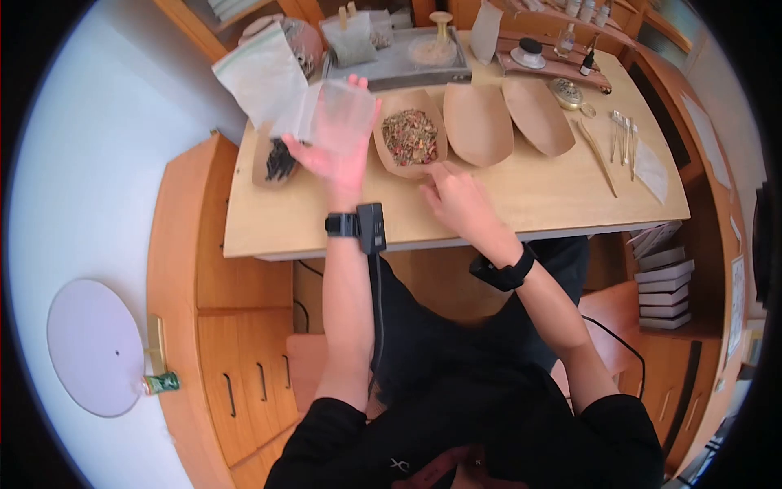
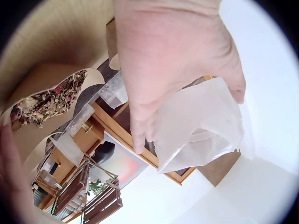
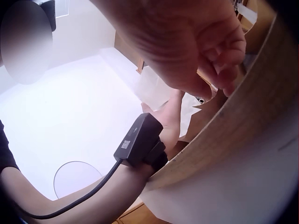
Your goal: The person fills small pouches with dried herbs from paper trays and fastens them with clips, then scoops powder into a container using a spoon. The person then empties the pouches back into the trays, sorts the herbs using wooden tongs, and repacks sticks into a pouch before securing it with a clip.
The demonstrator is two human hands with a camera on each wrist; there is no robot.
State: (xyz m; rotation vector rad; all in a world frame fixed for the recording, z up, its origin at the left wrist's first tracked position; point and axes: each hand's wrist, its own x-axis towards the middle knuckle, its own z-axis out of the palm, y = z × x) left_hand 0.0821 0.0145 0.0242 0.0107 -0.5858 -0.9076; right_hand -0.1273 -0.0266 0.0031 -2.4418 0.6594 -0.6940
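Observation:
A translucent bag (image 1: pixel 346 114) (image 2: pixel 201 126) lies across my left hand (image 1: pixel 338 163) (image 2: pixel 173 60), whose palm faces up with thumb and fingers spread apart. Close to its right is a brown paper tray (image 1: pixel 391 160) holding a dried flower and herb mix (image 1: pixel 410 137) (image 2: pixel 49 103). At that tray's near end, my right hand (image 1: pixel 463 202) (image 3: pixel 187 46) has its fingers bent and grips the rim; the exact contact of the fingertips is partly hidden. The bag looks blurred in the head view.
Two more paper trays (image 1: pixel 478 126) (image 1: pixel 540 118) stand to the right, and one with dark pieces (image 1: pixel 279 160) at the left. A white bag (image 1: pixel 261 73) leans behind it. Farther back is a grey tray (image 1: pixel 399 77); slender tools (image 1: pixel 625 138) lie at the right.

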